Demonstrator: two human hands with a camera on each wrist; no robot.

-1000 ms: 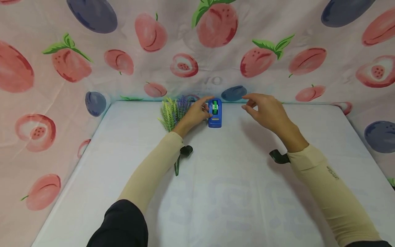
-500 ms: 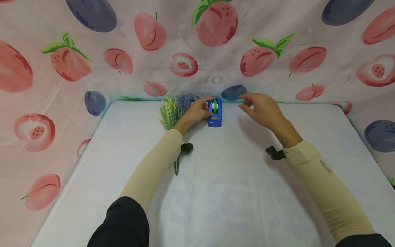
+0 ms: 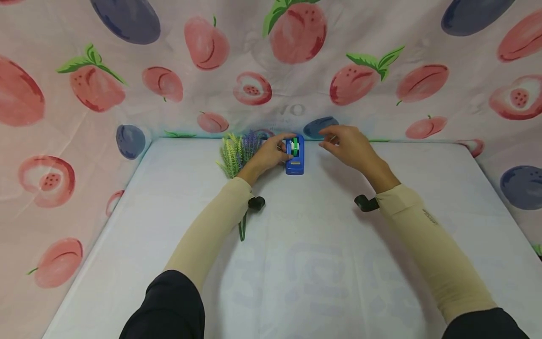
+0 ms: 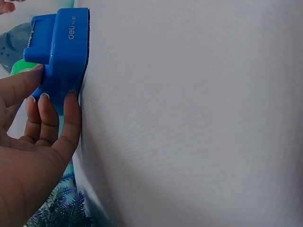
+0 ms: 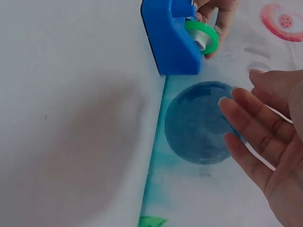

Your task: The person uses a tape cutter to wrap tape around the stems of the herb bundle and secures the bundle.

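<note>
A blue tape dispenser (image 3: pixel 295 167) with a green tape core (image 4: pixel 22 66) stands at the table's far edge in the head view. My left hand (image 3: pixel 269 156) holds it from its left side, thumb near the core and fingertips against the blue body, as the left wrist view shows. To the right of the dispenser, my right hand (image 3: pixel 349 146) hovers apart from it, fingers loosely bent with nothing between them. In the right wrist view the right hand (image 5: pixel 272 127) is below the dispenser (image 5: pixel 173 42).
Artificial flowers (image 3: pixel 232 155), yellow and purple, lie left of the dispenser, their green stems partly under the left forearm. A white cloth covers the table (image 3: pixel 313 263). Behind it hangs a fruit-printed curtain (image 3: pixel 296 89). Each wrist carries a black camera mount (image 3: pixel 256 203).
My right hand has moved left, closer to the tape dispenser. The left hand and the dispenser stay where they were.
</note>
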